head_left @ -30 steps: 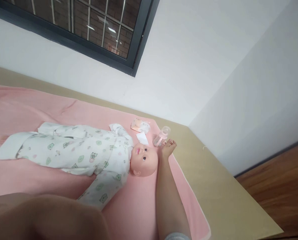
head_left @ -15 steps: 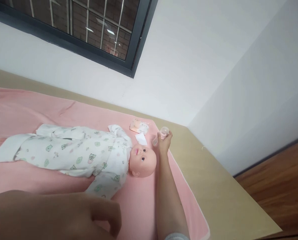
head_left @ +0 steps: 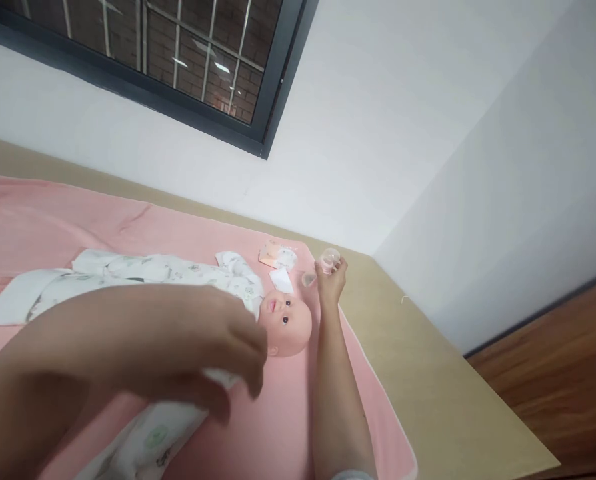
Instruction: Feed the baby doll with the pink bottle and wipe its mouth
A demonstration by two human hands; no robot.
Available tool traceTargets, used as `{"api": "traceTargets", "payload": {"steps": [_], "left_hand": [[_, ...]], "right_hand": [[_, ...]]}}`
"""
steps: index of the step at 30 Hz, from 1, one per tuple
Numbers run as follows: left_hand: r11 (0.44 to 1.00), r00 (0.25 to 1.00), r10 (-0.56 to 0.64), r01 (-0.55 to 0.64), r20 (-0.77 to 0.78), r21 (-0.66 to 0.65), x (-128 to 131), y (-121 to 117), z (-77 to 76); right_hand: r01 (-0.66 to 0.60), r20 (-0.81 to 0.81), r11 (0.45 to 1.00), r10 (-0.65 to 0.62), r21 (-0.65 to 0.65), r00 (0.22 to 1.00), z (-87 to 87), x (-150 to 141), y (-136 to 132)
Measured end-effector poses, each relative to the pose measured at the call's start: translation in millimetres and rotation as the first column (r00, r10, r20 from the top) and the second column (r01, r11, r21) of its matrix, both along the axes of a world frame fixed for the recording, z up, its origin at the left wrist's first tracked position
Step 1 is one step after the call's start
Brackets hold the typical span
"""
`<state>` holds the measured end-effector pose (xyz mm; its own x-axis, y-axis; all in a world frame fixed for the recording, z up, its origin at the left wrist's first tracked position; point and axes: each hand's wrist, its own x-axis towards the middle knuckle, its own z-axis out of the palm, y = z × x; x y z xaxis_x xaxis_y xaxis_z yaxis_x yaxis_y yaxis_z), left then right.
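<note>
A baby doll [head_left: 285, 321] in a white printed sleepsuit lies on a pink blanket [head_left: 53, 220], head to the right. My right hand [head_left: 332, 280] reaches past the doll's head and is closed around a small clear baby bottle [head_left: 329, 257], lifted slightly off the blanket. My left hand [head_left: 198, 353] hovers close to the camera over the doll's body, fingers spread and pointing right, holding nothing. It hides most of the doll's torso.
A small pink packet [head_left: 277, 254] and a white folded cloth [head_left: 281, 280] lie beyond the doll's head. The tan table [head_left: 428, 373] ends at the right, with wooden floor [head_left: 553, 380] below. White walls and a dark-framed window [head_left: 273, 80] stand behind.
My right hand closed on the bottle and raised it a little. My left hand rose from the bottom edge and moved right over the doll's body.
</note>
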<state>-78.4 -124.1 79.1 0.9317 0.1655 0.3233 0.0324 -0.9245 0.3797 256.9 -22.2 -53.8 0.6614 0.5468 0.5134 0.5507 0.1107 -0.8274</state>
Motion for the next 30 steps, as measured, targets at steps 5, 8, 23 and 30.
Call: {"api": "traceTargets", "payload": {"steps": [5, 8, 23, 30], "left_hand": [[0.958, 0.978, 0.207, -0.204, -0.005, -0.203, 14, 46, -3.0], [0.920, 0.918, 0.375, -0.353, 0.128, -0.170, 25, 71, -20.0], [0.818, 0.801, 0.554, -0.474, 0.227, -0.326, 45, 88, -40.7], [0.788, 0.755, 0.610, -0.547, 0.239, -0.283, 46, 88, -40.0]], "right_hand": [[-0.154, -0.033, 0.981, 0.159, 0.121, 0.987, 36.1, -26, -5], [-0.307, -0.050, 0.937, 0.319, 0.165, 0.946, 55.0, -51, -11], [-0.662, -0.110, 0.735, 0.678, 0.149, 0.727, 75.9, -151, -49], [-0.679, -0.126, 0.715, 0.698, 0.166, 0.705, 76.9, -155, -51]]}}
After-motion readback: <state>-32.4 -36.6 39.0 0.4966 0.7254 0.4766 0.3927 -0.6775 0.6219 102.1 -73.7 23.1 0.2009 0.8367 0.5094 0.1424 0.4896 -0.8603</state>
